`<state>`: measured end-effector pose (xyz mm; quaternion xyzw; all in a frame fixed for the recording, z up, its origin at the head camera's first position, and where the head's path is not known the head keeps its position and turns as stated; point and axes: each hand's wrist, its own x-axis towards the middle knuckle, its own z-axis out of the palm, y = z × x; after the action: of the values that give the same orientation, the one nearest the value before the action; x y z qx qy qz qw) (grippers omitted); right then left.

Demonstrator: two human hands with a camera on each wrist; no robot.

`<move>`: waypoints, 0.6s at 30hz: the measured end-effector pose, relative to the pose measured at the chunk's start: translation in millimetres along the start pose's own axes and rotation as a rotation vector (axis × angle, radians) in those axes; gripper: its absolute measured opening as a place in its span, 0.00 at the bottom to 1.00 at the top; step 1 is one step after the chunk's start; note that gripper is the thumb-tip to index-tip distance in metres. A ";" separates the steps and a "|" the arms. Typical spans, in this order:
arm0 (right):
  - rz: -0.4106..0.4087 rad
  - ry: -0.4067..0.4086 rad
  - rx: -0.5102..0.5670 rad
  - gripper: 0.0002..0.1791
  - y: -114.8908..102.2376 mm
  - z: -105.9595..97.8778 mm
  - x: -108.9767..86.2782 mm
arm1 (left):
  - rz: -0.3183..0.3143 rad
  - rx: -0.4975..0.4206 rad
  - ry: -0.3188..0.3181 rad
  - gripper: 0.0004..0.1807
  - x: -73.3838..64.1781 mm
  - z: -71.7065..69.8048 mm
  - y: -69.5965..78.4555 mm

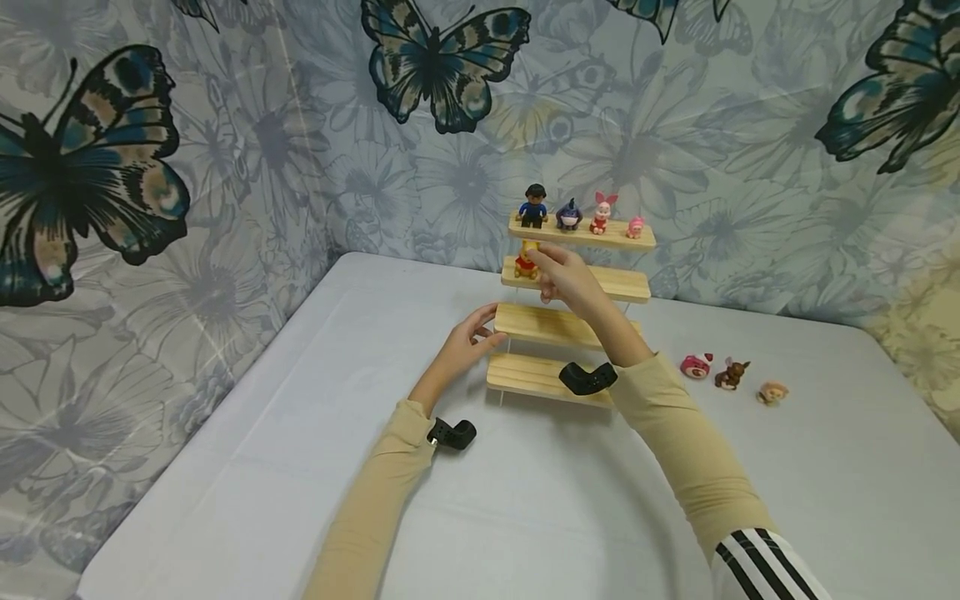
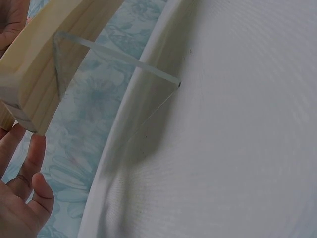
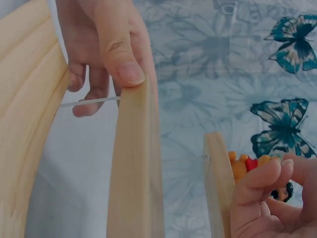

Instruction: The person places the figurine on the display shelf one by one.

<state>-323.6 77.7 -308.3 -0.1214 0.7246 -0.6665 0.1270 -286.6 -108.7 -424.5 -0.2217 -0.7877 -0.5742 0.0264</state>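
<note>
My right hand [image 1: 573, 283] pinches a small Winnie the Pooh figurine [image 1: 524, 265] at the left end of the second tier from the top of a wooden stepped display shelf [image 1: 547, 325]. In the right wrist view the figurine [image 3: 238, 168] has its feet against the plank, partly hidden by the fingers. My left hand [image 1: 463, 346] holds the left end of the third tier down, its thumb [image 3: 130, 73] against the plank's edge. On the top tier stand a dark-haired toy figure [image 1: 533, 208], an Eeyore figurine [image 1: 568, 217], a Piglet figurine [image 1: 602, 215] and a small pink figurine [image 1: 635, 227].
Right of the shelf, a pink figurine [image 1: 697, 366], a brown figurine [image 1: 731, 374] and a tan figurine [image 1: 772, 393] lie on the white-covered table [image 1: 517, 517]. Clear supports [image 2: 119, 57] hold up the planks. A butterfly-patterned cloth [image 1: 465, 183] hangs behind.
</note>
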 end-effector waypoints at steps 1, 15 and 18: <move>0.008 -0.002 0.005 0.32 0.4 -1.2 -1.0 | -0.002 -0.003 0.001 0.30 0.3 0.3 -0.2; -0.039 -0.042 0.032 0.32 14.3 -23.7 -25.9 | -0.014 -0.003 0.002 0.30 0.5 2.3 0.6; -0.064 -0.049 0.060 0.33 17.6 -29.4 -33.7 | -0.007 -0.007 -0.006 0.30 -3.5 1.1 11.3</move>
<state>-302.3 118.3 -322.7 -0.1570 0.6967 -0.6883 0.1269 -279.0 -106.1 -415.8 -0.2209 -0.7865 -0.5764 0.0212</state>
